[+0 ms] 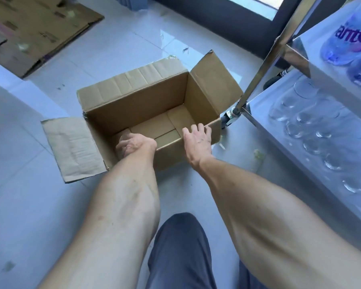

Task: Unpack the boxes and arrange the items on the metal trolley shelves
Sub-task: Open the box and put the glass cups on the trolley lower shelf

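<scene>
An open cardboard box (146, 101) stands on the floor in front of me, its flaps folded out. My left hand (131, 143) reaches down into its near left corner, fingers curled round what looks like a clear glass (123, 136), mostly hidden by the hand. The rest of the box bottom shows only bare cardboard. My right hand (197, 140) rests with spread fingers on the box's near right rim. The metal trolley (258, 65) stands at the right. Its lower shelf holds several clear glasses (313, 126), and water bottles (350, 34) lie on the shelf above.
Flattened cardboard boxes (35, 32) lie on the tiled floor at the back left. A trolley wheel (227, 119) sits right beside the box's right corner. My knee in dark trousers (181, 247) is at the bottom centre. Scraps of tape (258, 154) litter the floor.
</scene>
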